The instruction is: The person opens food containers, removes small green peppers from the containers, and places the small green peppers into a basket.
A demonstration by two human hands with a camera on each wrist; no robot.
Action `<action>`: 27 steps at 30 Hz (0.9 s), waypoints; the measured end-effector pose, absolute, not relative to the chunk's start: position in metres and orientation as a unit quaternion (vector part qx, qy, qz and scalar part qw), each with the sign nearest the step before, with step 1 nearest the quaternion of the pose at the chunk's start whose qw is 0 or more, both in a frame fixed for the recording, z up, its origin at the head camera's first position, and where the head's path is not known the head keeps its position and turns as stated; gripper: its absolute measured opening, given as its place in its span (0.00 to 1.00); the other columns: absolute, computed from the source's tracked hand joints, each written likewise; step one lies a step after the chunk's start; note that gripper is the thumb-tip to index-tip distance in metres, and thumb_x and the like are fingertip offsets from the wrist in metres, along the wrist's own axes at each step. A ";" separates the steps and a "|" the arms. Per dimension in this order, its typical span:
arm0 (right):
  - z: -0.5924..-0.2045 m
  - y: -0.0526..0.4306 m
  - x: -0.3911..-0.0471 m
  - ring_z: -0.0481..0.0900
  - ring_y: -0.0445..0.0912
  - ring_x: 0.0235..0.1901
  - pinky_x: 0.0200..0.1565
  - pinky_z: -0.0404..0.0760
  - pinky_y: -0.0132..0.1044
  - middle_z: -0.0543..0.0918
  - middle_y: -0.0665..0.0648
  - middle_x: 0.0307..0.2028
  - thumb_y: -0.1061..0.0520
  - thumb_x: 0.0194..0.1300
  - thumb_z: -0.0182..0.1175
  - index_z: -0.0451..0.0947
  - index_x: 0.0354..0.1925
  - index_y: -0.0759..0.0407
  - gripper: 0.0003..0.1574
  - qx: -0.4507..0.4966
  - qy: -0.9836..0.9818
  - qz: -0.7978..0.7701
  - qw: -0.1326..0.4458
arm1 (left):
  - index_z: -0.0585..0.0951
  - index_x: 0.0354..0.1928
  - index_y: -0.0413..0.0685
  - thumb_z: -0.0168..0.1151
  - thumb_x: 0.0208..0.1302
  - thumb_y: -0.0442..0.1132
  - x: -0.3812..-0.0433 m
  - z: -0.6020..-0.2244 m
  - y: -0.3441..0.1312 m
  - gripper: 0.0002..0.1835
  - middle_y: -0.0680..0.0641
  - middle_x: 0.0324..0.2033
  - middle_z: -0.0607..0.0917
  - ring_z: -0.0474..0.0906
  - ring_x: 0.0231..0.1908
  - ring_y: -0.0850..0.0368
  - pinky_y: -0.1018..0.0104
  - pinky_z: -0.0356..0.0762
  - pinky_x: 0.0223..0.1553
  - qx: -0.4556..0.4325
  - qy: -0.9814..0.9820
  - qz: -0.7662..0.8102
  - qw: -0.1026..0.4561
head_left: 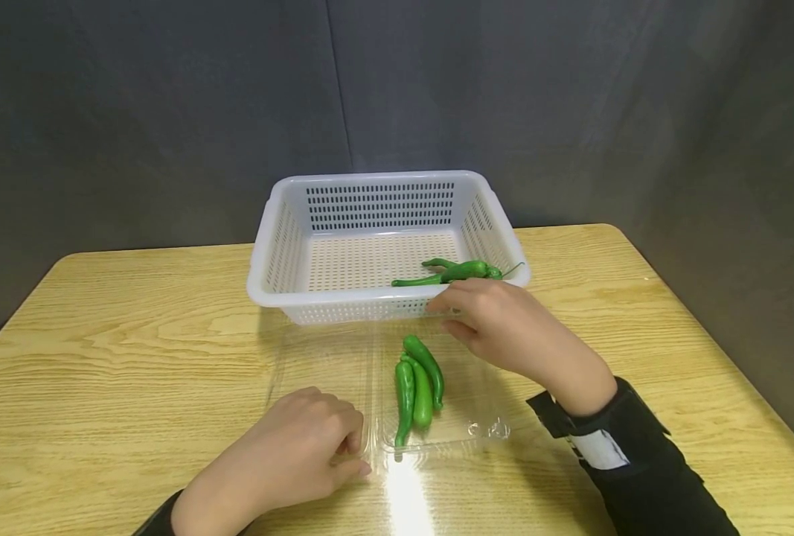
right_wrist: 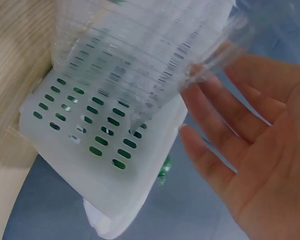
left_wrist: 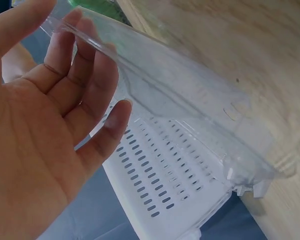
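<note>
An opened clear plastic clamshell box (head_left: 463, 387) lies on the table, its two halves side by side. In its right half are three green peppers (head_left: 423, 394). My left hand (head_left: 303, 447) is at the near edge of the left half, thumb and fingers bent around the clear rim; the left wrist view shows fingers behind the plastic. At the far edge of the right half, my right hand (head_left: 504, 324) grips the rim, fingertips on the clear edge in the right wrist view. Just beyond it, several more green peppers (head_left: 465, 271) lie in the white basket (head_left: 383, 177).
The basket stands behind the box, its slotted front wall close to the box's far edge. Below everything is a wooden table (head_left: 135, 357) with rounded back corners. A dark grey fabric wall (head_left: 202, 112) rises behind and to the right.
</note>
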State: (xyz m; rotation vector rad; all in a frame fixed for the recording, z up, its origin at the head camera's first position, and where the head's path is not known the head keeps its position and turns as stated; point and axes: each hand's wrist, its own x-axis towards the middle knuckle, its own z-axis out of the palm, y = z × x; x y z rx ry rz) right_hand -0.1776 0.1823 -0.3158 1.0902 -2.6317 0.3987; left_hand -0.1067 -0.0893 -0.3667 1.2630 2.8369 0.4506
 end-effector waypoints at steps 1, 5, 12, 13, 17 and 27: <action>-0.316 0.182 -0.178 0.83 0.45 0.42 0.44 0.81 0.42 0.86 0.52 0.40 0.67 0.59 0.69 0.85 0.43 0.58 0.13 0.377 -0.907 0.139 0.128 | 0.72 0.20 0.60 0.75 0.53 0.52 -0.107 -0.367 -0.089 0.19 0.66 0.18 0.66 0.62 0.21 0.69 0.67 0.68 0.33 0.403 0.904 0.143 -0.001; -0.320 0.183 -0.180 0.83 0.45 0.43 0.45 0.81 0.41 0.86 0.51 0.40 0.68 0.57 0.70 0.85 0.43 0.57 0.15 0.377 -0.909 0.141 0.109 | 0.71 0.20 0.61 0.75 0.53 0.52 -0.107 -0.366 -0.090 0.19 0.66 0.18 0.66 0.62 0.21 0.69 0.67 0.68 0.33 0.407 0.902 0.142 -0.011; -0.325 0.184 -0.183 0.83 0.45 0.42 0.45 0.81 0.40 0.86 0.50 0.41 0.69 0.55 0.71 0.84 0.45 0.57 0.19 0.370 -0.915 0.151 0.061 | 0.71 0.20 0.61 0.74 0.54 0.51 -0.107 -0.367 -0.089 0.19 0.67 0.18 0.66 0.61 0.20 0.71 0.68 0.67 0.33 0.419 0.895 0.147 -0.027; -0.325 0.184 -0.183 0.83 0.45 0.41 0.45 0.81 0.40 0.85 0.50 0.41 0.69 0.55 0.71 0.84 0.45 0.57 0.19 0.370 -0.915 0.153 0.054 | 0.70 0.20 0.61 0.74 0.54 0.51 -0.108 -0.367 -0.089 0.19 0.67 0.18 0.66 0.61 0.20 0.71 0.68 0.67 0.33 0.421 0.895 0.148 -0.029; -0.328 0.182 -0.184 0.82 0.45 0.41 0.45 0.80 0.40 0.85 0.51 0.41 0.68 0.54 0.72 0.84 0.46 0.57 0.19 0.367 -0.916 0.156 0.031 | 0.71 0.20 0.61 0.74 0.54 0.52 -0.107 -0.366 -0.088 0.19 0.67 0.19 0.66 0.61 0.21 0.70 0.69 0.65 0.32 0.420 0.895 0.142 -0.035; -0.334 0.177 -0.183 0.83 0.47 0.46 0.50 0.79 0.42 0.86 0.53 0.44 0.68 0.52 0.74 0.84 0.48 0.59 0.23 0.369 -0.917 0.154 -0.010 | 0.70 0.18 0.60 0.72 0.55 0.55 -0.101 -0.361 -0.083 0.21 0.66 0.18 0.66 0.62 0.21 0.69 0.69 0.65 0.30 0.411 0.904 0.109 -0.053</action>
